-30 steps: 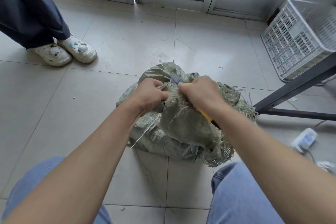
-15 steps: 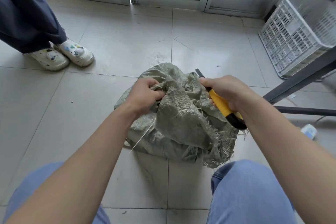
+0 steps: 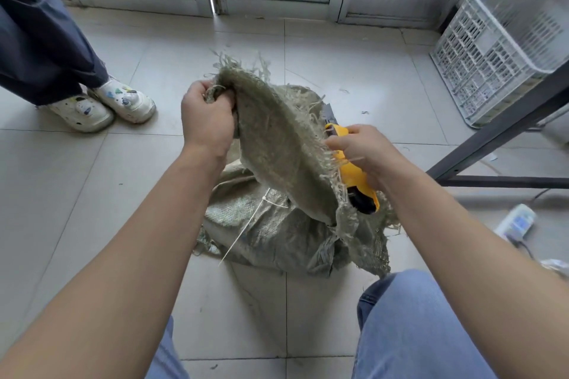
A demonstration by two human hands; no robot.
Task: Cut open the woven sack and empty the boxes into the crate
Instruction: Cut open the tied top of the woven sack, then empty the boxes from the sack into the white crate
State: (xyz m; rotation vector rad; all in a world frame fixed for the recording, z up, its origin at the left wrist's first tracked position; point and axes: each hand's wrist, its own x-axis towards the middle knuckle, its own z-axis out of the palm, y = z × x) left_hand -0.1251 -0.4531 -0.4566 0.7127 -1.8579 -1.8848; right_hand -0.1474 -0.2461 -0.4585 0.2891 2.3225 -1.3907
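Note:
A green woven sack [image 3: 277, 224] lies on the tiled floor between my knees, its top cut and frayed. My left hand [image 3: 204, 120] grips the frayed upper flap [image 3: 271, 132] and holds it lifted above the sack. My right hand [image 3: 366, 151] is closed around a yellow utility knife [image 3: 354, 177] at the flap's right edge, blade end pointing away. A white cord [image 3: 246, 224] hangs down the sack's front. The white plastic crate [image 3: 492, 55] stands tilted at the far right. No boxes are visible; the sack hides its contents.
Another person's legs and white shoes [image 3: 101, 104] stand at the left. A dark metal table frame [image 3: 505, 132] crosses the right side in front of the crate. A white power strip [image 3: 517, 220] with cable lies on the floor at the right. Closed doors line the back.
My left hand has pulled the cut flap up and away from the sack. My right hand with the knife has drawn back to the right, out of the fabric.

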